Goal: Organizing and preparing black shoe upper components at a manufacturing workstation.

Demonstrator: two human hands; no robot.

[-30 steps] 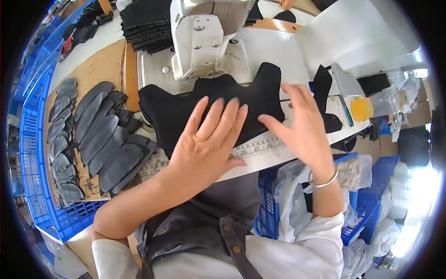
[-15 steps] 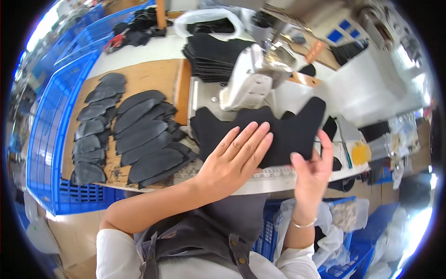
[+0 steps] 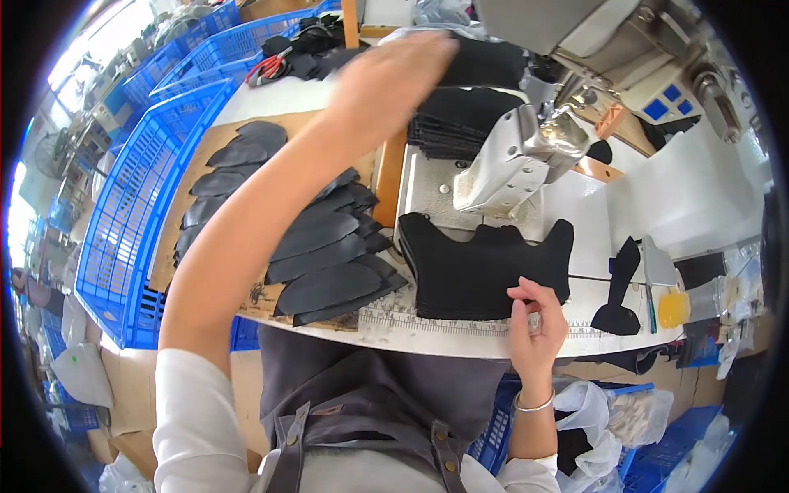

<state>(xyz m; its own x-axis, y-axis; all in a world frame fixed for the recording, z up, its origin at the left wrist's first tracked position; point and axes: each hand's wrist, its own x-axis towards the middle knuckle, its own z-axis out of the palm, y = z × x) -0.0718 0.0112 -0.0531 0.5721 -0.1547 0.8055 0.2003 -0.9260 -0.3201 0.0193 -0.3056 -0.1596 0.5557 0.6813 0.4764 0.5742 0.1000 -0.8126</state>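
1. Black cut-out pile, one: on table, before one machine.
2. Right hand, one: fingers curled at pile's edge; cannot tell whether pinching.
3. Left hand, one: blurred, near rear black stack; grip indeterminable.

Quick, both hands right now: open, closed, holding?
Left hand: motion-blurred, beside black material; grip can't be told.
Right hand: fingers loosely curled at the black cut pieces; whether pinching can't be told.

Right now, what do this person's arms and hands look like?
Both are ungloved: the left hand, motion-blurred, and the right hand. A thin, silvery bangle circles the right wrist; none shows on the left. White sleeves end around the elbows.
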